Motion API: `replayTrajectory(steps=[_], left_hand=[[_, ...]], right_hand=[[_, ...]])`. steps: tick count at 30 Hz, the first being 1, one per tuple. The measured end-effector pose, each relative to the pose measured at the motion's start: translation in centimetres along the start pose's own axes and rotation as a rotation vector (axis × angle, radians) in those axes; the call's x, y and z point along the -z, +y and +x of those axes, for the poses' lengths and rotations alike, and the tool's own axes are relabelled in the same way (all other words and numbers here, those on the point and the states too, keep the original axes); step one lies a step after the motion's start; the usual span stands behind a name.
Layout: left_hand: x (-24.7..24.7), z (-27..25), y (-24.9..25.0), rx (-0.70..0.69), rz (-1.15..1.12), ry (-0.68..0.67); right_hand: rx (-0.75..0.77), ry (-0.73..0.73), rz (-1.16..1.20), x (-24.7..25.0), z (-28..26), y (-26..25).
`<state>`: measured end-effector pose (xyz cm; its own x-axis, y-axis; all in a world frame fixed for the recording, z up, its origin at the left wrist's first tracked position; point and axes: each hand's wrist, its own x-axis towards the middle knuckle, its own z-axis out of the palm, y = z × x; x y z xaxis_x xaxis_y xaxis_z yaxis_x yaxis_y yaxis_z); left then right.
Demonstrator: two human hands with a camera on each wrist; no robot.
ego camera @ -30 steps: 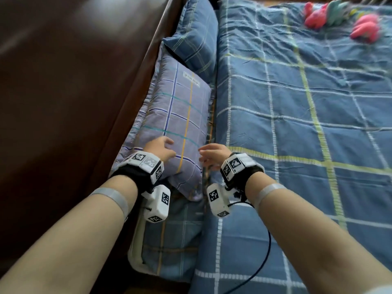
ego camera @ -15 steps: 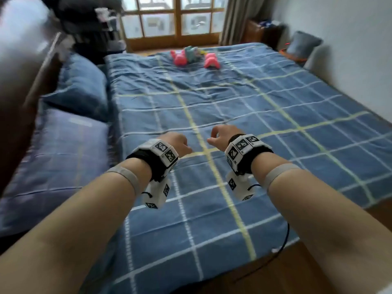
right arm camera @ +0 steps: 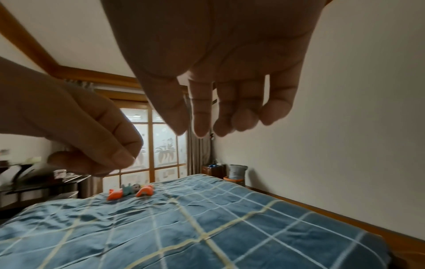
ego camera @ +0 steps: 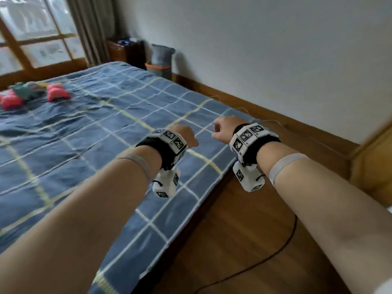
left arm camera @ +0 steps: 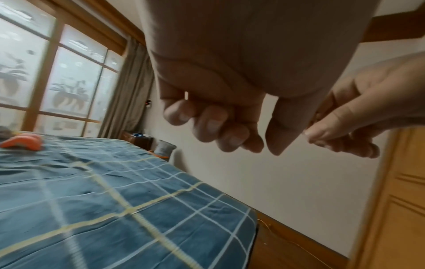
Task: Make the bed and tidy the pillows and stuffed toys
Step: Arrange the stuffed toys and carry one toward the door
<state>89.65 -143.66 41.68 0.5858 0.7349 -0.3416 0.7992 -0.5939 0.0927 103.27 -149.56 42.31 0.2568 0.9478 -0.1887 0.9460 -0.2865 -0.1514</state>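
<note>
The blue plaid bed cover lies spread over the bed with some wrinkles. Two pink stuffed toys and a teal one lie together on its far left part; the right wrist view shows the stuffed toys near the window. My left hand hovers above the cover near the bed's right corner, fingers loosely curled and holding nothing. My right hand hangs just to its right, fingers relaxed and empty. The hands are apart. No pillows are in view.
A white wall runs along the right, with a strip of wooden floor between it and the bed. A black cable trails on the floor. A grey bin stands by the far wall, and a wooden cabinet at right.
Both hands have left the purple pillow by the headboard and lifted into the air. The view has swung right across the bed to its corner by the wall.
</note>
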Motion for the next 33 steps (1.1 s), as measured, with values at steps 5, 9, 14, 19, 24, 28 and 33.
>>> replayTrajectory(steps=[5, 9, 14, 19, 24, 28, 33], left_hand=[[1.8, 11.3, 10.4, -0.149, 0.141, -0.045], [4.3, 22.1, 18.3, -0.269, 0.146, -0.034], [9.8, 32.9, 29.7, -0.480, 0.148, -0.041], [12.7, 43.9, 41.0, -0.600, 0.206, -0.074], [12.8, 55.8, 50.8, -0.647, 0.330, -0.093], [15.4, 65.8, 57.2, -0.614, 0.285, -0.089], [20.8, 77.4, 60.8, -0.537, 0.111, -0.063]], right_hand=[[-0.130, -0.026, 0.050, 0.7, 4.1, 12.6], [-0.214, -0.051, -0.047, 2.3, 8.7, 22.6], [-0.432, -0.059, -0.018, 8.4, 14.2, 35.4], [-0.571, -0.051, 0.043, 11.3, 18.3, 47.7], [-0.633, -0.092, 0.086, 11.7, 24.8, 61.3], [-0.646, -0.053, 0.077, 14.6, 32.0, 71.7], [-0.577, -0.002, 0.063, 21.3, 44.2, 80.8]])
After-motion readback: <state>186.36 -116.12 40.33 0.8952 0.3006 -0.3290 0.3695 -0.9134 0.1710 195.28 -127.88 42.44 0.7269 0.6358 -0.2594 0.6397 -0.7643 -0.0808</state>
